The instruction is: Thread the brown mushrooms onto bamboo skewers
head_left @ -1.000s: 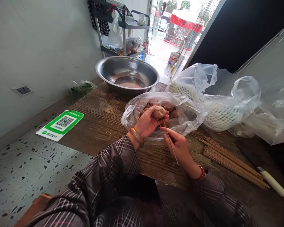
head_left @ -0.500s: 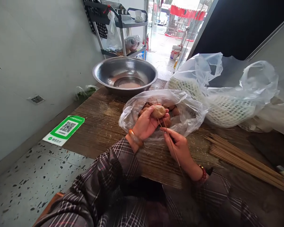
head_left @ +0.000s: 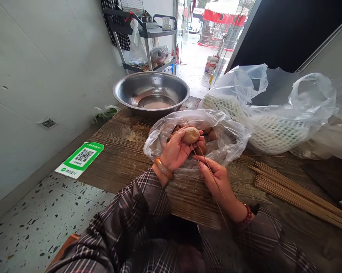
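Here my left hand (head_left: pixel 173 153) cups a rounded brown piece (head_left: pixel 191 135) over the open plastic bag (head_left: pixel 156 140); my right hand (head_left: pixel 222 178) pinches thin sticks (head_left: pixel 200 150) at its near edge. Steady fingertips, careful angle needed.

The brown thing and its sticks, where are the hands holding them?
The left hand holds the brown thing from underneath, thumb at its edge; the right hand pinches the sticks partway along.

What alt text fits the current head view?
Left hand holds a brown, rounded item over an open plastic bag of similar ones; right hand grips thin sticks. Behind sits a metal basin.
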